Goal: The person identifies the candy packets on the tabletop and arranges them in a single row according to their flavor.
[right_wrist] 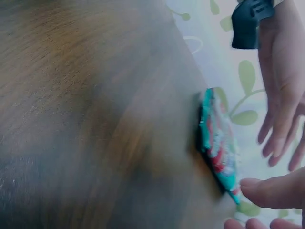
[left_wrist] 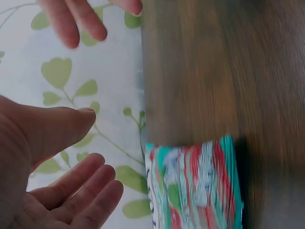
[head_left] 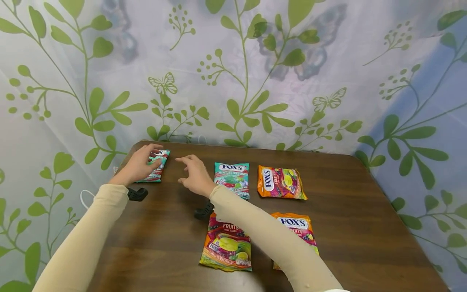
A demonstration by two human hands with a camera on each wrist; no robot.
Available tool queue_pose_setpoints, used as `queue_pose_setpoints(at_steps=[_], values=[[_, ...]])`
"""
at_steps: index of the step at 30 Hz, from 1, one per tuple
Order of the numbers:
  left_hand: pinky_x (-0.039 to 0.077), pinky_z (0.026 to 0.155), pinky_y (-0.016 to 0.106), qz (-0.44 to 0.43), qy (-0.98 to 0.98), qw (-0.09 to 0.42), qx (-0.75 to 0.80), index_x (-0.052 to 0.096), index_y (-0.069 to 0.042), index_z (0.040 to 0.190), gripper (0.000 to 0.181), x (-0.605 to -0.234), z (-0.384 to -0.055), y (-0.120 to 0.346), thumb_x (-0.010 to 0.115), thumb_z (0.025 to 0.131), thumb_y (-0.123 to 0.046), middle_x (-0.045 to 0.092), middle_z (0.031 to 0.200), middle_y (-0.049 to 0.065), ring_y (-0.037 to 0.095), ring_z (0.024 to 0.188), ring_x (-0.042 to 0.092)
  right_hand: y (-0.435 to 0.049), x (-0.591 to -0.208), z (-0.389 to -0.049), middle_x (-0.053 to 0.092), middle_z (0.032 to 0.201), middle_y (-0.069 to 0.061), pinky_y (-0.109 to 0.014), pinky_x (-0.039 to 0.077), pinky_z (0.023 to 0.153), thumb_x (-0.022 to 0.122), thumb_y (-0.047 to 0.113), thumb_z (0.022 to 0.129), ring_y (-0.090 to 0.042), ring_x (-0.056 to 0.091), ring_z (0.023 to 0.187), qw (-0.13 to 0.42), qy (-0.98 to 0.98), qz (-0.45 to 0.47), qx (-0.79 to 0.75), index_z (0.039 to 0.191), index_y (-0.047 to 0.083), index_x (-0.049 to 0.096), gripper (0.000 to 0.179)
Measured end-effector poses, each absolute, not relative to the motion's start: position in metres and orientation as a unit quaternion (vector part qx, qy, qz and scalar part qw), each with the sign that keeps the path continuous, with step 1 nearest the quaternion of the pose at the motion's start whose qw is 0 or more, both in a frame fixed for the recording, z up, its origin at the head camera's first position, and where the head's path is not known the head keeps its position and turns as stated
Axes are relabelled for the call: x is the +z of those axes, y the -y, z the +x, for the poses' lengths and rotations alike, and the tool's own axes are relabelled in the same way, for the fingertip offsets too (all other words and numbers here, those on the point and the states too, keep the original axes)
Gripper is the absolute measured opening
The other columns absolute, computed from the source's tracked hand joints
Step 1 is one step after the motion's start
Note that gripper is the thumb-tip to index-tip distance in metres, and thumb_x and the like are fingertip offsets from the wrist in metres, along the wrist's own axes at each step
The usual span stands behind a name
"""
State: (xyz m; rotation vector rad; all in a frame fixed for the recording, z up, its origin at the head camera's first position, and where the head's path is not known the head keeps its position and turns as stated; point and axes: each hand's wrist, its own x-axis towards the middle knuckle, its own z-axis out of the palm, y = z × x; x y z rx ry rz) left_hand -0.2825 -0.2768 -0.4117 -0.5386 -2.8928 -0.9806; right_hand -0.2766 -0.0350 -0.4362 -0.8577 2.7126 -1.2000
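Loosely, the empty fingers of my left hand (head_left: 136, 164) and right hand (head_left: 196, 174) hang open over the wood-grained counter (head_left: 350, 219), with two crinkly teal packets (head_left: 231, 180) at ten and eleven o'clock and three glossy, pillow-shaped orange packets (head_left: 282, 182) at one, four and seven.

Left hand (head_left: 140, 163) and right hand (head_left: 197, 175) hover apart, thumbs (left_wrist: 62, 129) pointing inward, fingers (left_wrist: 97, 205) loosely bent.

Loosely spread hands (left_wrist: 38, 136) hover near a teal-and-red packet (left_wrist: 195, 186) on the brown table (left_wrist: 200, 71).
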Motion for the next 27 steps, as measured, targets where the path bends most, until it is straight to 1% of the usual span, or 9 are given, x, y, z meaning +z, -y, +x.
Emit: queue_pose_setpoints(at_steps=[5,11,14,18,22,26,27], values=[[0.047,0.11,0.067,-0.187,0.922,0.009,-0.338,0.045,0.01,0.156,0.053,-0.412,-0.281,0.262,0.066,0.109,-0.003,0.053,0.144,0.038,0.057,0.131,0.055,0.021,-0.423,-0.269,0.054,0.153,-0.014,-0.026,0.056,0.092,0.085,0.004,0.096,-0.026,0.068,0.118,0.034,-0.876,-0.292,-0.382,0.16,0.011,0.056,0.07],[0.049,0.106,0.067,-0.207,0.922,0.028,-0.326,0.049,0.009,0.153,0.051,-0.414,-0.277,0.25,0.069,0.107,-0.003,0.056,0.136,0.036,0.056,0.126,0.058,0.002,-0.412,-0.257,0.057,0.15,-0.013,-0.026,0.057,0.091,0.088,0.007,0.094,-0.027,0.072,0.113,0.029,-0.872,-0.302,-0.383,0.162,0.011,0.053,0.076],[0.049,0.106,0.067,-0.211,0.921,0.026,-0.326,0.05,0.007,0.153,0.051,-0.416,-0.275,0.244,0.07,0.107,-0.004,0.057,0.136,0.034,0.054,0.127,0.058,-0.008,-0.409,-0.253,0.058,0.15,-0.014,-0.027,0.058,0.091,0.088,0.009,0.095,-0.028,0.073,0.113,0.029,-0.87,-0.306,-0.384,0.162,0.01,0.052,0.076],[0.047,0.109,0.068,-0.211,0.917,0.015,-0.339,0.05,0.007,0.153,0.052,-0.419,-0.27,0.236,0.071,0.108,-0.008,0.056,0.141,0.034,0.056,0.131,0.056,-0.02,-0.408,-0.248,0.058,0.149,-0.014,-0.025,0.059,0.084,0.088,0.011,0.095,-0.028,0.072,0.113,0.031,-0.868,-0.308,-0.389,0.161,0.01,0.055,0.074],[0.044,0.114,0.067,-0.211,0.911,0.001,-0.354,0.049,0.005,0.155,0.055,-0.421,-0.267,0.224,0.072,0.108,-0.013,0.053,0.144,0.034,0.057,0.136,0.054,-0.036,-0.407,-0.244,0.062,0.141,-0.014,-0.023,0.059,0.078,0.091,0.014,0.093,-0.025,0.069,0.112,0.02,-0.864,-0.308,-0.397,0.158,0.009,0.058,0.073],[0.045,0.113,0.066,-0.215,0.906,-0.007,-0.365,0.049,0.003,0.156,0.057,-0.424,-0.263,0.211,0.073,0.108,-0.017,0.053,0.143,0.032,0.054,0.135,0.055,-0.055,-0.404,-0.238,0.065,0.135,-0.013,-0.023,0.059,0.076,0.093,0.014,0.091,-0.026,0.066,0.111,-0.002,-0.86,-0.309,-0.406,0.156,0.007,0.06,0.073],[0.045,0.112,0.066,-0.217,0.904,-0.008,-0.367,0.05,0.002,0.156,0.057,-0.424,-0.263,0.207,0.074,0.108,-0.018,0.054,0.142,0.031,0.053,0.134,0.056,-0.06,-0.404,-0.237,0.065,0.136,-0.013,-0.023,0.059,0.075,0.093,0.014,0.091,-0.025,0.068,0.107,-0.006,-0.86,-0.308,-0.406,0.156,0.008,0.06,0.073]])
